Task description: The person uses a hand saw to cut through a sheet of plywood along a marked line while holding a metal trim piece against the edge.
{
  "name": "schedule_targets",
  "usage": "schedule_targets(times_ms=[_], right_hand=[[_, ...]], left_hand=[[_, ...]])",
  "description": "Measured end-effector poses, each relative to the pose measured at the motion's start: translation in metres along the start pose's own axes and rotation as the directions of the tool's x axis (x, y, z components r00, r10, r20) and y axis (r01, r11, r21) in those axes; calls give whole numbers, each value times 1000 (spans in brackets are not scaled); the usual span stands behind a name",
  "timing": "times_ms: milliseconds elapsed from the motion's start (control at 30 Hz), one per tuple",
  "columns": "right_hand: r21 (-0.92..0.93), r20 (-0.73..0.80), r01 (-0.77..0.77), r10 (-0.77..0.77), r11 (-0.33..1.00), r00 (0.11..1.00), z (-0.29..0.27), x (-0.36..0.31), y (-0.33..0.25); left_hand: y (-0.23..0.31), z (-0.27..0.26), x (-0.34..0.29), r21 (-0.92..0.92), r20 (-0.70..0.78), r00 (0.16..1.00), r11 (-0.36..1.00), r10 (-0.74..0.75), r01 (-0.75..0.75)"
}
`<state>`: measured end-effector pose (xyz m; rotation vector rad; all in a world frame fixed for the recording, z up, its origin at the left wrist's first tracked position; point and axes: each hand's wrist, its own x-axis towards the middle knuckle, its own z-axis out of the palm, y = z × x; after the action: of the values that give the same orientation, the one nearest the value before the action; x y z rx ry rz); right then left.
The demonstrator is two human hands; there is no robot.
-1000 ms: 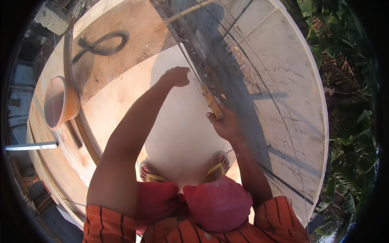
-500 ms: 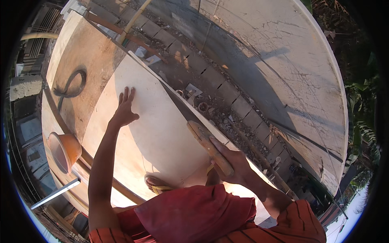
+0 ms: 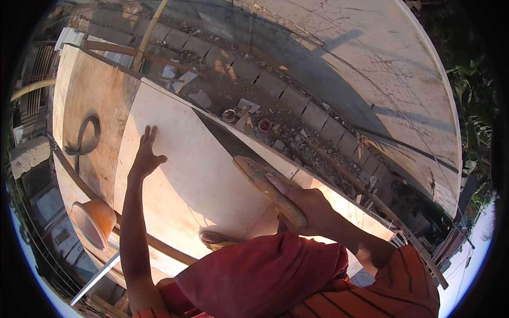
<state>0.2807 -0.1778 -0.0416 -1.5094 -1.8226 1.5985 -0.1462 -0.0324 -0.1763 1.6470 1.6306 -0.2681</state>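
Our right hand (image 3: 307, 204) grasps a grey metal handsaw (image 3: 225, 138) by its brown wooden handle (image 3: 260, 177); our left hand (image 3: 144, 158) lies spread, unclenched, over the flat, pale board (image 3: 196, 169).

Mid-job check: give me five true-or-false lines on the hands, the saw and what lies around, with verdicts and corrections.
1. The right hand grips the wooden handle of the saw. True.
2. The left hand is clenched in a fist. False: it is open, thumb out, over the pale board.
3. The saw's toothed edge faces the left hand. False: it faces away, toward the side with the rubble-strewn ground.
4. The orange bucket is to the left of the left forearm. True.
5. The coil of dark wire hangs from the bucket's rim. False: it lies on the brown-stained board.
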Motion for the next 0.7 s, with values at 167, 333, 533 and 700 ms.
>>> schedule_targets(times_ms=[167, 333, 533, 700], right_hand=[[-71, -7, -108, 108, 992, 994, 40, 130, -5], [61, 58, -58, 54, 996, 997, 9, 1, -4], [2, -56, 56, -56, 998, 997, 11, 10, 22], [5, -104, 32, -31, 999, 994, 41, 105, 27]], left_hand=[[11, -14, 6, -85, 53, 998, 996, 14, -9], [-25, -7, -15, -95, 8, 1000, 995, -24, 24], [-1, -9, -4, -49, 17, 999, 998, -27, 28], [-1, -13, -8, -75, 81, 996, 996, -45, 51]])
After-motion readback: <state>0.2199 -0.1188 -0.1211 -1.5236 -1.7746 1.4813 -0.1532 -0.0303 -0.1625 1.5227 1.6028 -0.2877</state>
